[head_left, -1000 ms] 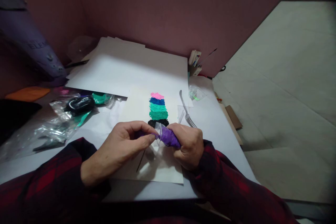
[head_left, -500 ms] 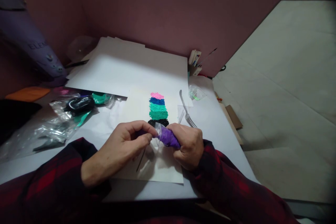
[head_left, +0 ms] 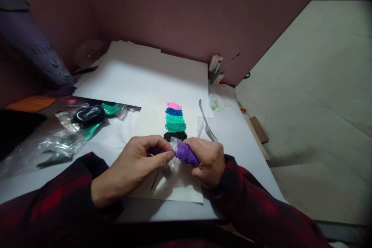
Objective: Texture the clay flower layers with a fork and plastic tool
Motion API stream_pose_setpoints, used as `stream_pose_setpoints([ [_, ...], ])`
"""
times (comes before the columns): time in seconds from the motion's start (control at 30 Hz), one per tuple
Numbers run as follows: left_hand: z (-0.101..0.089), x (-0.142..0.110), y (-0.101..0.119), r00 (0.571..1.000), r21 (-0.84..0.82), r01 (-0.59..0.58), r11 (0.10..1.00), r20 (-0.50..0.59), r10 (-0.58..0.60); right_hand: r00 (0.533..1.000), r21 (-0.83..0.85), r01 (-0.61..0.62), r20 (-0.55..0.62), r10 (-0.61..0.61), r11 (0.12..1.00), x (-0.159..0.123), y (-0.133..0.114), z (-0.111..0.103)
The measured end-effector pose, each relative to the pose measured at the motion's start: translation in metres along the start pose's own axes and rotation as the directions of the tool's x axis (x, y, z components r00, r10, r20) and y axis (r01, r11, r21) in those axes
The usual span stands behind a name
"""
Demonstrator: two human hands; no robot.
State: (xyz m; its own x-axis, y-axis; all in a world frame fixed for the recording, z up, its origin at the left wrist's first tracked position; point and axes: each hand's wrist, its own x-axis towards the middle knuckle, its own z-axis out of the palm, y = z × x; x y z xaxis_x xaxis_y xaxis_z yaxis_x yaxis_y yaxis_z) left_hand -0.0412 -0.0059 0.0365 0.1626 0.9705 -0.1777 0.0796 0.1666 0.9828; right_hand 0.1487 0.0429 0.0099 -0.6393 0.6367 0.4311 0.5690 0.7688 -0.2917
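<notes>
Your right hand point(head_left: 207, 161) is fisted around a purple-filled bag point(head_left: 185, 154), held above the paper sheet point(head_left: 186, 190). Your left hand point(head_left: 132, 168) pinches at the bag's mouth, thumb and forefinger brought together; in the past 1 second the bag has tilted slightly, and the purple strand between fingers and bag no longer shows. That suggests your 2 hands are still working the purple material at the opening. A thin dark stick point(head_left: 155, 181) lies below, coloured bands point(head_left: 175, 121) just beyond, and a fork point(head_left: 205, 120) to their right. Farther out, plastic packets point(head_left: 87, 116) litter the table's point(head_left: 247, 162) left, white sheets point(head_left: 162, 73) lie toward the pink wall point(head_left: 174, 11), and pale floor point(head_left: 314, 104) spreads right.
</notes>
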Motion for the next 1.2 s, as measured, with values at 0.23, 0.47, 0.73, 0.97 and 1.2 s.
stream_pose_setpoints([
  [0.23, -0.007, 0.003, -0.003, 0.981, -0.355, 0.190, 0.915, 0.104, -0.164, 1.000, 0.001, -0.006, -0.010, 0.006, 1.000, 0.000, 0.001, 0.000],
  [0.47, -0.009, 0.004, 0.003, 0.999, -0.527, 0.039, 0.849, 0.002, -0.045, 0.998, -0.012, -0.004, -0.063, 0.003, 1.000, -0.001, 0.002, 0.000],
  [0.73, -0.007, 0.005, -0.008, 1.000, -0.388, -0.007, 0.922, 0.018, 0.016, 0.989, -0.061, -0.072, -0.132, 0.064, 0.995, -0.001, 0.001, 0.001],
  [0.97, -0.001, 0.002, 0.000, 0.998, -0.105, 0.014, 0.994, -0.060, -0.020, 0.996, -0.170, 0.018, -0.086, -0.033, 0.985, 0.000, -0.001, 0.001],
  [1.2, -0.002, -0.001, 0.000, 0.989, -0.137, 0.055, 0.989, -0.132, -0.074, 0.990, -0.340, 0.046, -0.110, -0.089, 0.939, -0.001, 0.001, 0.003],
])
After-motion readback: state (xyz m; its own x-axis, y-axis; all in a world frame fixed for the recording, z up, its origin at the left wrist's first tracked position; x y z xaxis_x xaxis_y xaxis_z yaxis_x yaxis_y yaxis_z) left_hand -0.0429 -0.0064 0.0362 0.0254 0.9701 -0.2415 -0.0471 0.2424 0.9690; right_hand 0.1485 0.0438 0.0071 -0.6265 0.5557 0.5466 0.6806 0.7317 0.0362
